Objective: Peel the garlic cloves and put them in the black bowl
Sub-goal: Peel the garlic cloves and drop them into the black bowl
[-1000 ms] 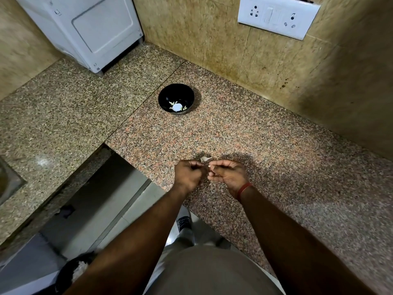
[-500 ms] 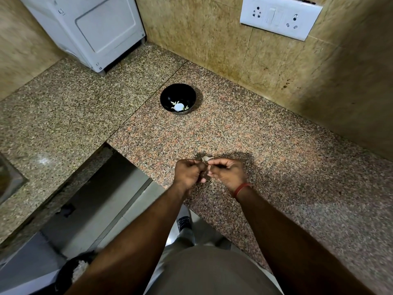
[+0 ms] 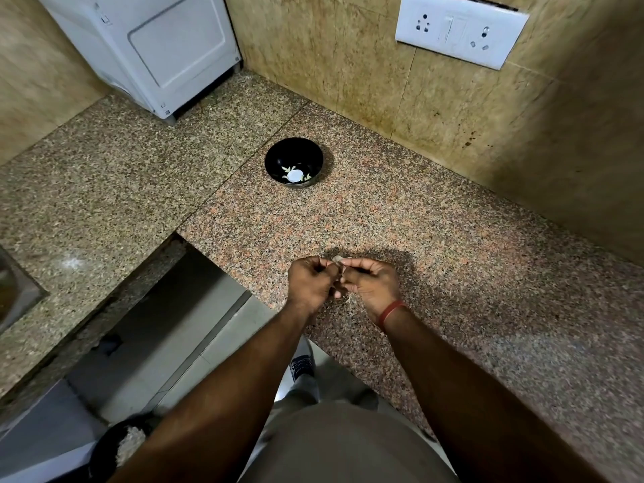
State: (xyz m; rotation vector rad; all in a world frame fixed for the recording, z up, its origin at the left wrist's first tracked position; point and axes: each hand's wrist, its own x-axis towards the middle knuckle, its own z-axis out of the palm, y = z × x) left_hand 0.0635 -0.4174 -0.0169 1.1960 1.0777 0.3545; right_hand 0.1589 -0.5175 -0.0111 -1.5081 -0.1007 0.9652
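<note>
**A:** Speckled granite counter (image 3: 435,238) in a tiled corner. What's on it, from the left?

**B:** Far left, the edge of a steel sink (image 3: 14,294). Behind that, a white appliance (image 3: 156,50) against the wall. Then the black bowl (image 3: 275,160), with a few pale peeled pieces lying in its bottom. On the wall to the right, a white socket plate (image 3: 460,33).

**A:** And the hands?

**B:** Near the counter's front edge, well apart from the bowl. The left hand (image 3: 310,284) has its fingers curled in, the right hand (image 3: 371,282) likewise, and both pinch the same garlic clove (image 3: 337,259) between them. Only a pale scrap of it shows above the fingertips; the rest is hidden.

**A:** How will it handle?

**B:** Light and small, I'd judge, firm inside with a dry, papery skin that tears easily. Once bare, it will likely be slick. Best to pin the body with one hand and pick at the skin from an end with the other's nails.

**A:** Risk?

**B:** It could squirt out of the pinch and roll off the edge.
</note>
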